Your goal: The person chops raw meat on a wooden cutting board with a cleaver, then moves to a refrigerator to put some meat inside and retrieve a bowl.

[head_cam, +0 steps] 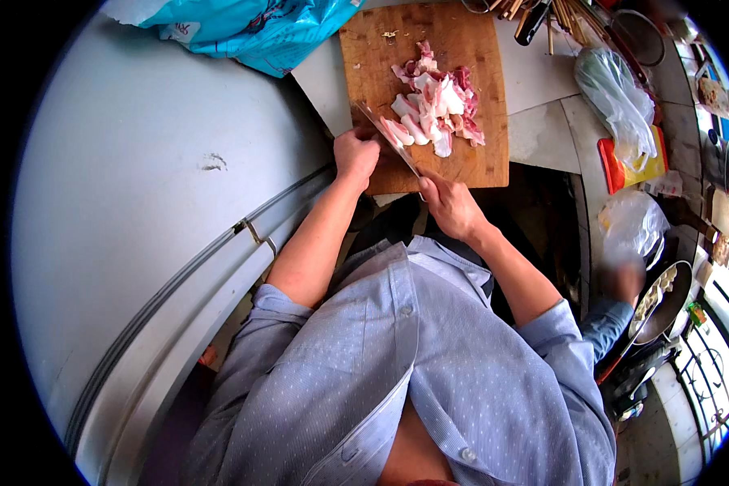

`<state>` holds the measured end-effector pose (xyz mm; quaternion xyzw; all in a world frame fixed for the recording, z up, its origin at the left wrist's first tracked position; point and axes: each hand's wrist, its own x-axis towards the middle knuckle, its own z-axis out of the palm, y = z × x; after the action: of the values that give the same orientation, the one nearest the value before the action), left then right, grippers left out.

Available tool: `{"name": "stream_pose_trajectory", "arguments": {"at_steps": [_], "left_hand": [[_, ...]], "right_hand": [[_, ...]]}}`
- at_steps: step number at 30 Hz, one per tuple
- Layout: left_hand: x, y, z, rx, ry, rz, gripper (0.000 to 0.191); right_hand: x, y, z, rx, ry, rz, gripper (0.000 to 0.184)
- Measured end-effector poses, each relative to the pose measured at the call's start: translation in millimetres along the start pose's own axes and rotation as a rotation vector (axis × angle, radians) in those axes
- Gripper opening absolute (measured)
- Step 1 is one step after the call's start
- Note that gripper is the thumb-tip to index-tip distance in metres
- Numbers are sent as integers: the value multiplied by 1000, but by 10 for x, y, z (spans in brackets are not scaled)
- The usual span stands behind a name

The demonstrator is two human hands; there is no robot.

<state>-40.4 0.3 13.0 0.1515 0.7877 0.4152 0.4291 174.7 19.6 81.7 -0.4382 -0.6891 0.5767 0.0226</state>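
Observation:
A wooden cutting board (pixel 376 61) lies before me with a heap of sliced raw, fatty meat (pixel 440 100) on it. My right hand (pixel 451 203) grips the handle end of a kitchen knife (pixel 392 141) near the board's front edge. The blade slants up and left, with meat slices against its right side. My left hand (pixel 356 157), fingers curled, is at the board's left front edge beside the blade. What lies under its fingers, if anything, is hidden.
A large pale flat surface (pixel 176 121) fills the left, with a blue plastic bag (pixel 267 36) behind. At right are chopsticks (pixel 568 15), a filled clear bag (pixel 613 97), a pan with food (pixel 668 304) and another person's sleeved arm (pixel 607 328).

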Motion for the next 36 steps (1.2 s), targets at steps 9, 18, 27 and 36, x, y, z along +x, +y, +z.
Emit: {"name": "stream_pose_trajectory", "arguments": {"at_steps": [9,18,27,36], "left_hand": [[40,-85,-7,-30,-25,-61,10],[-37,59,-40,-57,-113,-166,17],[-97,16,-65,-158,-130,-124,13],[-150,155,17,-223,-29,-142,5]], "right_hand": [[-90,108,-38,-70,-10,4,41],[-108,95,-245,49,37,70,44],[-238,-234,-152,-11,-45,59,46],[-441,-229,-129,-92,-40,76,44]]}}
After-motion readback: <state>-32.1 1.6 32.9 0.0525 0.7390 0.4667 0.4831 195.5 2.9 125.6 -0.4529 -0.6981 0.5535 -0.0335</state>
